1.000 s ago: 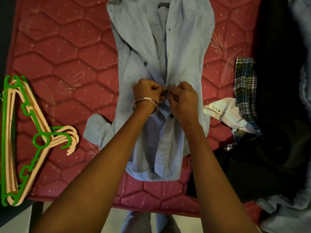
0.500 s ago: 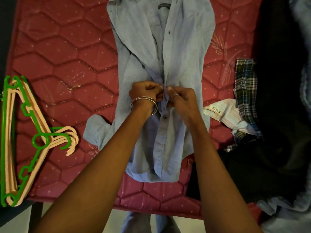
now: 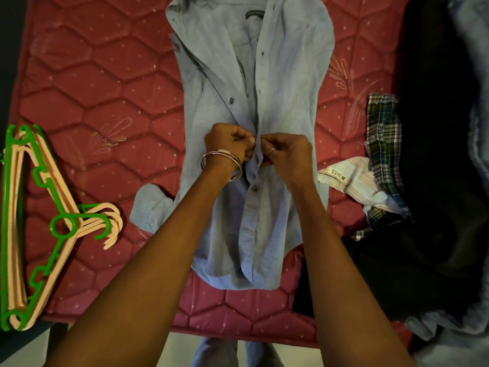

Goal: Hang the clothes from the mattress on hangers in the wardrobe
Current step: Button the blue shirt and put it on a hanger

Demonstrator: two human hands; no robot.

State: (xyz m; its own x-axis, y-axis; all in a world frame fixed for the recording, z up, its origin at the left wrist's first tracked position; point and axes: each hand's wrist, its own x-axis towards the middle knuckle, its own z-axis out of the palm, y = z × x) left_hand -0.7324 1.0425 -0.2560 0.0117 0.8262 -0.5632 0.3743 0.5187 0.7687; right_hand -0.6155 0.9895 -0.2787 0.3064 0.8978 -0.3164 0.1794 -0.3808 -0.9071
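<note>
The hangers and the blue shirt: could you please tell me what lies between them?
Head view: only bare red quilted mattress separates the hangers from the blue shirt.

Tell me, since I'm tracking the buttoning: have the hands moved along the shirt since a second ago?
Yes. Both hands have moved up the blue shirt placket, leaving one more fastened button below them.

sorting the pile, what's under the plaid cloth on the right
A striped white garment with a label pokes out from under the plaid cloth, on the red mattress. Dark clothing lies beside it. How far the striped piece runs beneath is covered.
</note>
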